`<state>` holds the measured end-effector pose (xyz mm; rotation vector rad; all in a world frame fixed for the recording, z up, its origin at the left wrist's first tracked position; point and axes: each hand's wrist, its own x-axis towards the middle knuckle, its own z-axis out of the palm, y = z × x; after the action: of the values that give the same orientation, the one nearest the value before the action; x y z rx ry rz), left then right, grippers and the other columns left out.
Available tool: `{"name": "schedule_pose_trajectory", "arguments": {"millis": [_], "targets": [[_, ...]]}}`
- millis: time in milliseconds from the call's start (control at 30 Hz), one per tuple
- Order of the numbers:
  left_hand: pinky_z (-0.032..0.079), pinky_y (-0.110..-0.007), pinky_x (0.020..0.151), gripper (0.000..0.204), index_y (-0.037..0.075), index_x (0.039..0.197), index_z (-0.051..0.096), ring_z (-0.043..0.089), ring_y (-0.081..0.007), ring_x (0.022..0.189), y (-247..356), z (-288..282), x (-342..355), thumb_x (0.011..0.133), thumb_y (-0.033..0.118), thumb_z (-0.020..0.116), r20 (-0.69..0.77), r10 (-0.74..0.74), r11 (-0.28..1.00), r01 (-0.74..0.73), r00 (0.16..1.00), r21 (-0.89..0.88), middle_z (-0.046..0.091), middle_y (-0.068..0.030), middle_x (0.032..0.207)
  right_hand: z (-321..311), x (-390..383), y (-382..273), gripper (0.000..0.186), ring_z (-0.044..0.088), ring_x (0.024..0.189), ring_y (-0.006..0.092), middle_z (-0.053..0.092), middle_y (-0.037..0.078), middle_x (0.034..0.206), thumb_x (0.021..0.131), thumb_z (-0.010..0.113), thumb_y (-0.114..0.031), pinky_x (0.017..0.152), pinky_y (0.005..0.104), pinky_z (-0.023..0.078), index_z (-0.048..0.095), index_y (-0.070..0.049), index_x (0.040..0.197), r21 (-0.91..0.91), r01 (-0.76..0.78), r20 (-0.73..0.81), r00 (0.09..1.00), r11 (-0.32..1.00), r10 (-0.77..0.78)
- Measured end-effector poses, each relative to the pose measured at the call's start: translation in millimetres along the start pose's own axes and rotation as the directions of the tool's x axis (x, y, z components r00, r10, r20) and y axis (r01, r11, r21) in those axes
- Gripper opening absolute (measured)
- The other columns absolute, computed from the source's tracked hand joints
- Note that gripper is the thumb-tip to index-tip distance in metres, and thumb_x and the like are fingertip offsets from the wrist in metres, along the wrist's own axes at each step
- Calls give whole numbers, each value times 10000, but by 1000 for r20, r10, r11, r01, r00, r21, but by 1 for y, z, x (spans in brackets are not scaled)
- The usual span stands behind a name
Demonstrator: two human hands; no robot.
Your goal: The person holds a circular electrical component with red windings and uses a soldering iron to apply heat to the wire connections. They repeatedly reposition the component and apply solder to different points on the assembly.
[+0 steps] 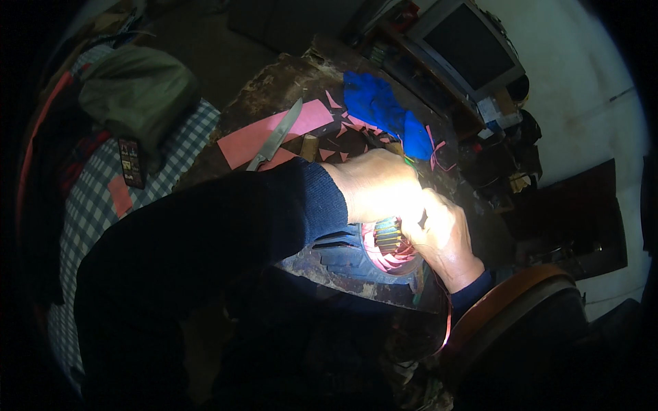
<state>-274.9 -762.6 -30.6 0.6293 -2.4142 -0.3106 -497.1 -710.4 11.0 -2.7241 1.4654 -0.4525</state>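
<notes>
On the table sits a motor stator with a dark ribbed housing; pink insulating paper lines its bore around the metal slots. My left hand arches over its far side, knuckles up and fingers bent down, their tips hidden. My right hand curls at the stator's right rim, its fingers drawn together and meeting the left hand. Strong glare washes out both hands, so what they hold cannot be made out. A thin reddish wire hangs below my right wrist.
A knife lies across a pink paper strip beyond my left forearm. Pink scraps and a blue cloth lie farther back. Left, a checked cloth bears a phone. An old screen stands far right.
</notes>
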Motion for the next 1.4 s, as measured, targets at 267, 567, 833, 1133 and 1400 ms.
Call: {"name": "schedule_pose_trajectory", "arguments": {"millis": [267,567,833,1133,1400], "targets": [[656,-455,858,195,16,1003,847,805,-360,881,-5,-2,12,999,186,752,118,-17,1000,20,993,-21,817,-191,942,6,-4,2,186,772,873,411,766,183,956,962,839,-179,783,496,633,744,-46,1049,-65,130,-56,989,989,-134],[661,-463,804,132,-7,982,804,806,-365,886,3,7,-4,949,83,714,-23,1,997,1,1000,83,794,-198,978,13,8,12,138,769,891,422,755,207,941,977,791,-141,790,500,630,735,-36,1047,-8,122,-57,991,992,-123],[658,-484,845,146,-21,1020,799,808,-371,915,4,9,-8,952,82,721,-66,18,999,-16,998,38,802,-199,1005,-2,7,7,149,774,872,445,772,240,932,1004,752,-152,777,511,630,722,-8,1032,31,86,28,996,996,-87],[655,-497,853,163,16,1013,826,813,-386,941,1,4,-3,959,141,738,19,-33,999,33,999,15,806,-214,964,-1,0,6,104,777,876,427,781,214,968,983,771,-134,768,512,628,752,-49,1040,72,28,10,1000,997,-28],[657,-501,866,158,16,1038,819,810,-406,976,10,3,-2,936,113,749,73,-105,994,103,992,30,806,-220,1029,16,12,16,132,787,893,414,795,213,988,994,753,-166,785,497,635,764,-46,1048,0,105,-42,994,994,-105]]}}
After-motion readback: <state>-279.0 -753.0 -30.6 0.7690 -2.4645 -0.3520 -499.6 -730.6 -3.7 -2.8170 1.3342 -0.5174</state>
